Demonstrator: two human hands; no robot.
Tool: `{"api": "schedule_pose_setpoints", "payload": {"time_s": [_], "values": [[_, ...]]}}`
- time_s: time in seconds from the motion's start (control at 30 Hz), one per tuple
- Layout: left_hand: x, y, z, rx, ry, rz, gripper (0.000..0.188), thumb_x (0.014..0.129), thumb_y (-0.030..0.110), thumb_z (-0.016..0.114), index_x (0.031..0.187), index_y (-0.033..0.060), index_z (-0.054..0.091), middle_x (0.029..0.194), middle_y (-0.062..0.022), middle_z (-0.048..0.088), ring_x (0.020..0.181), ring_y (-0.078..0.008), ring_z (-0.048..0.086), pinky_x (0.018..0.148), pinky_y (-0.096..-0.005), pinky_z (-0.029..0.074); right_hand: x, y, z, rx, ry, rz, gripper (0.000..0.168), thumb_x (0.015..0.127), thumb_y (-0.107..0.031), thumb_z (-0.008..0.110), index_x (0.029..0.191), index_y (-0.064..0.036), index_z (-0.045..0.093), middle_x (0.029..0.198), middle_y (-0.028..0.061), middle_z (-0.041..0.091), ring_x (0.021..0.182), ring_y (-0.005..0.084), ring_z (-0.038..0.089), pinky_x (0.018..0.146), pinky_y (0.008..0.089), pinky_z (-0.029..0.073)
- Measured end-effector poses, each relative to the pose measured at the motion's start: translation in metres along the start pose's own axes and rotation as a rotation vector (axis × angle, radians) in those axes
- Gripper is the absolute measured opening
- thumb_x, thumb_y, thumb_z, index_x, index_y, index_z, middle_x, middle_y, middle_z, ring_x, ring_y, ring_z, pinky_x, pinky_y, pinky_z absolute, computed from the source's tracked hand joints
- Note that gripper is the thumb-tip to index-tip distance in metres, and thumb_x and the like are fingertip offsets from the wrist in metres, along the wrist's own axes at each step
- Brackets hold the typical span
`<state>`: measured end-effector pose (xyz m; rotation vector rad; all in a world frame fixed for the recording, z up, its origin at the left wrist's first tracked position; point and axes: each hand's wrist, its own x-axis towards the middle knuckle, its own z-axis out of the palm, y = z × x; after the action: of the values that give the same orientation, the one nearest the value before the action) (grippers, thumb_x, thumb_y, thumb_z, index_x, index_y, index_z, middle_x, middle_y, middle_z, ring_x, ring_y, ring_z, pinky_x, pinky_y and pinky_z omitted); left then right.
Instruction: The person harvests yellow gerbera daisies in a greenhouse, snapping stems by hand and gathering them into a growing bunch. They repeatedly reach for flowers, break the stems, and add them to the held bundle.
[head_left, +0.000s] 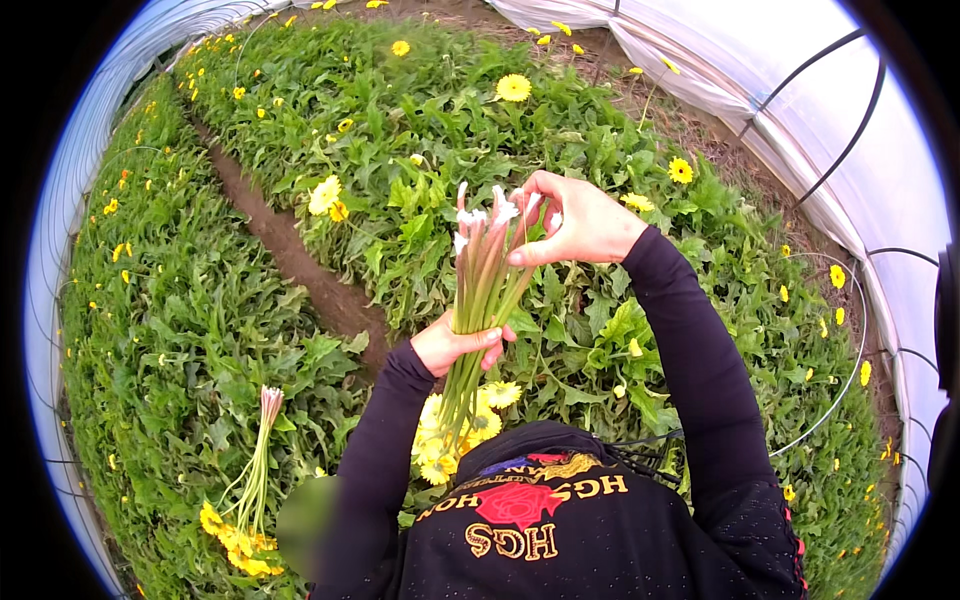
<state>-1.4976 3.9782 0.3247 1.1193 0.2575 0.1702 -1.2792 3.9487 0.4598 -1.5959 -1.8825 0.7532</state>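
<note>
A bunch of cut gerbera stems (480, 289) is held upside down, with its pale cut ends up and its yellow flower heads (457, 431) hanging near my chest. My left hand (465, 344) is closed around the middle of the stems. At the top right of the bunch, my right hand (581, 221) has its thumb against the stems and its fingers curled by the whitish ends; whether it grips one is hard to tell. Another bunch of yellow gerberas (259, 465) lies on the leaves at lower left, stem ends pointing away from me.
Leafy beds of gerbera plants (420, 112) with scattered yellow blooms surround me. A narrow bare soil path (300, 262) runs between two beds at left. Plastic greenhouse film (810, 187) on dark hoops curves along both sides. A thin pale hoop (847, 382) stands at right.
</note>
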Motion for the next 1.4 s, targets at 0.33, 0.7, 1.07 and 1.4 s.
{"api": "schedule_pose_setpoints", "payload": {"time_s": [0.33, 0.7, 1.07, 1.4], "values": [[-0.003, 0.008, -0.011, 0.015, 0.363, 0.161, 0.017, 0.075, 0.007, 0.066, 0.071, 0.0051, 0.05, 0.06, -0.0001, 0.048, 0.054, -0.0101, 0.047, 0.052, -0.0242, 0.038, -0.028, 0.062, 0.106, 0.589, -0.075, 0.137, 0.032, 0.088, -0.028, 0.053, 0.11, -0.004, 0.051, 0.083, -0.0006, 0.052, 0.076, 0.0067, 0.048, 0.064, 0.0226, 0.039], [0.04, -0.055, -0.012, 0.823, 0.728, 0.244, 0.03, 0.075, 0.025, 0.067, 0.09, 0.0011, 0.061, 0.075, -0.0071, 0.061, 0.067, -0.0175, 0.057, 0.065, -0.0302, 0.047, -0.039, -0.084, 0.063, -0.757, -0.184, -0.948, 0.015, 0.067, -0.025, 0.057, 0.066, -0.012, 0.051, 0.069, -0.0008, 0.047, 0.078, 0.0156, 0.05, 0.058, 0.0287, 0.045], [0.015, -0.004, 0.0, 0.271, 0.629, 0.17, 0.016, 0.078, 0.014, 0.066, 0.074, 0.0046, 0.053, 0.062, 0.0021, 0.051, 0.051, -0.0065, 0.046, 0.049, -0.0218, 0.04, -0.037, 0.089, 0.031, -0.193, -0.193, 0.158, 0.023, 0.087, -0.032, 0.048, 0.084, -0.015, 0.063, 0.085, 0.005, 0.061, 0.081, 0.0186, 0.059, 0.079, 0.0331, 0.046], [0.053, -0.077, 0.029, 0.64, 0.263, 0.159, 0.031, 0.074, 0.026, 0.065, 0.094, 0.0032, 0.06, 0.083, -0.0138, 0.064, 0.077, -0.0231, 0.06, 0.075, -0.0337, 0.046, 0.0, -0.06, 0.05, -0.975, -0.747, -0.332, 0.014, 0.072, -0.012, 0.055, 0.08, 0.0, 0.054, 0.064, 0.0105, 0.056, 0.06, 0.0261, 0.059, 0.055, 0.0366, 0.047]]}}
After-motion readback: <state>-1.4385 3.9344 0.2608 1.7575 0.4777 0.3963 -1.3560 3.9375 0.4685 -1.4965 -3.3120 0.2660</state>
